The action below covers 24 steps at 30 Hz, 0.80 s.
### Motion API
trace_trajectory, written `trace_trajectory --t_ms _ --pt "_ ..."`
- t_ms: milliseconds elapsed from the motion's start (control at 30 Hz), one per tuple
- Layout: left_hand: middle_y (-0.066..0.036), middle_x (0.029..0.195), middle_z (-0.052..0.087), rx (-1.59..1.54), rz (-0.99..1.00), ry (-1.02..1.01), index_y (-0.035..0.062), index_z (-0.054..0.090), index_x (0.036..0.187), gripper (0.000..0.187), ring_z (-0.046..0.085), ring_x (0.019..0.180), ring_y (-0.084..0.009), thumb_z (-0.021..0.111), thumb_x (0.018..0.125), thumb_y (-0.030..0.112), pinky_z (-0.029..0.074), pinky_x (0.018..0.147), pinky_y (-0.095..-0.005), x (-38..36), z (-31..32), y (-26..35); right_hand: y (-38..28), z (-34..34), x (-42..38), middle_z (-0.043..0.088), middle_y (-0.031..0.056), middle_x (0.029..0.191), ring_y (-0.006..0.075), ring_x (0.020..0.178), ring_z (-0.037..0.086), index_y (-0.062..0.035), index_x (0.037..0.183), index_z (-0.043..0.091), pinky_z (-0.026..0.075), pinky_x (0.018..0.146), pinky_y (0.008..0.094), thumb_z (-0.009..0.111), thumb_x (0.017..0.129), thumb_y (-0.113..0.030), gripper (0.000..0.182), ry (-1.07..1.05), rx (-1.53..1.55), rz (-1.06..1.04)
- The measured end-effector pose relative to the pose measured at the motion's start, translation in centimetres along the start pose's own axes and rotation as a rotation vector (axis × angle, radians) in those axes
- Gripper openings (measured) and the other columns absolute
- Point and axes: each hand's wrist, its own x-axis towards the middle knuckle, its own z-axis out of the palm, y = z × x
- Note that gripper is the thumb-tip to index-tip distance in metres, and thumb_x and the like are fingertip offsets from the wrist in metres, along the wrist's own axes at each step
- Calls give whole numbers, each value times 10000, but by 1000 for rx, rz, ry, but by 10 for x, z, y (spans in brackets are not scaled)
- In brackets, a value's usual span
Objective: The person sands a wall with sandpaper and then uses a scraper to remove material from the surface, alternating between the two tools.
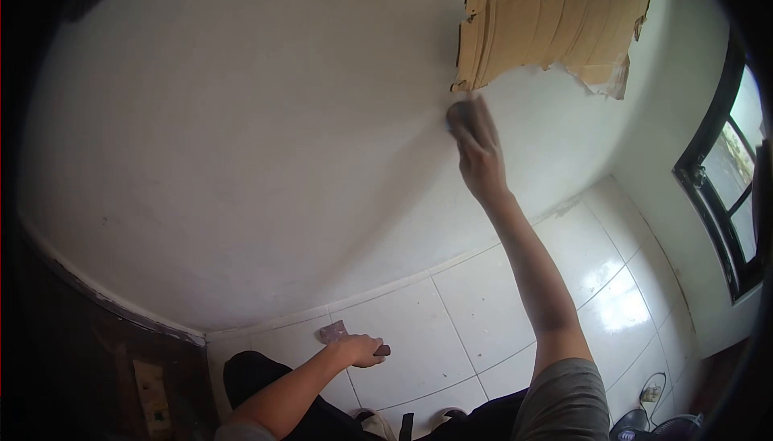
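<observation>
My right hand (483,151) reaches up to the white wall (266,135), its fingers wrapped round a dark rounded block (460,114). Motion smears the fingertips, and the block's exact kind does not show. Just above it, a torn brown cardboard sheet (560,18) is against the wall, with a ragged lower edge. Low in front of my body, my left hand (356,351) is closed around the handle of a putty knife (332,331). The blade, smudged with reddish brown, points left, while the dark handle end sticks out on the right.
White floor tiles (475,304) run along the wall's foot. On the right is a dark-framed window (713,175). Shoes (632,425) and a cable with a plug (651,393) lie at lower right. Dark wooden furniture (88,344) stands at lower left.
</observation>
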Motion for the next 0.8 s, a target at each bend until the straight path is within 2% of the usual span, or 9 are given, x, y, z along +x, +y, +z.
trace_trajectory --t_ms 33,167,300,400,600,633,733,767,800 --pt "-192 1233 697 4 3 -2 45 584 1314 522 674 1145 -372 581 989 454 544 956 -493 1 1 -1 4 3 0 422 173 1605 413 1476 395 -110 1391 641 428 1178 511 627 948 30 465 -48 -72 -81" --pt "-190 1235 697 25 -11 -24 52 581 1321 524 674 1146 -374 581 989 458 545 956 -496 4 9 -8 8 1 6 390 141 1630 396 1483 387 -108 1392 635 442 1177 509 612 952 46 467 127 -40 152" --pt "-192 1241 695 10 4 -4 51 578 1327 533 669 1156 -376 582 989 462 544 967 -494 3 6 -5 7 -6 3 372 148 1639 405 1492 370 -94 1395 631 439 1177 504 613 948 43 468 -92 -71 -42" --pt "-194 1248 692 17 1 -27 51 575 1332 542 666 1166 -373 578 989 471 543 973 -491 5 6 -5 0 4 2 376 137 1638 405 1493 367 -89 1394 629 429 1183 520 604 948 49 468 130 47 141" --pt "-219 1224 696 11 7 -14 58 573 1342 561 664 1159 -384 564 995 499 526 979 -496 4 8 -3 5 -5 3 342 184 1647 437 1494 350 -67 1383 634 413 1183 526 586 960 66 446 -51 -34 1" --pt "-217 1225 696 15 4 -22 58 573 1342 561 664 1160 -384 563 995 499 526 978 -495 4 7 -4 8 0 4 320 192 1654 421 1500 345 -66 1387 631 397 1196 531 585 963 65 446 60 21 96" --pt "-214 1229 694 8 10 -42 58 573 1343 559 663 1162 -384 562 996 497 527 977 -492 5 8 -1 7 -2 4 341 191 1645 420 1496 352 -64 1384 634 387 1203 530 584 960 71 448 93 110 118" --pt "-213 1233 694 0 13 -40 59 573 1344 559 662 1162 -385 562 995 496 527 978 -492 5 8 0 5 -5 2 351 196 1639 428 1491 359 -63 1385 635 386 1206 521 583 960 77 450 -29 102 47" --pt "-212 1236 693 -6 14 -38 59 573 1345 559 662 1163 -386 563 995 495 527 978 -491 4 7 -1 6 -5 3 353 192 1638 424 1492 358 -63 1380 638 391 1204 518 585 960 75 445 -10 73 57"
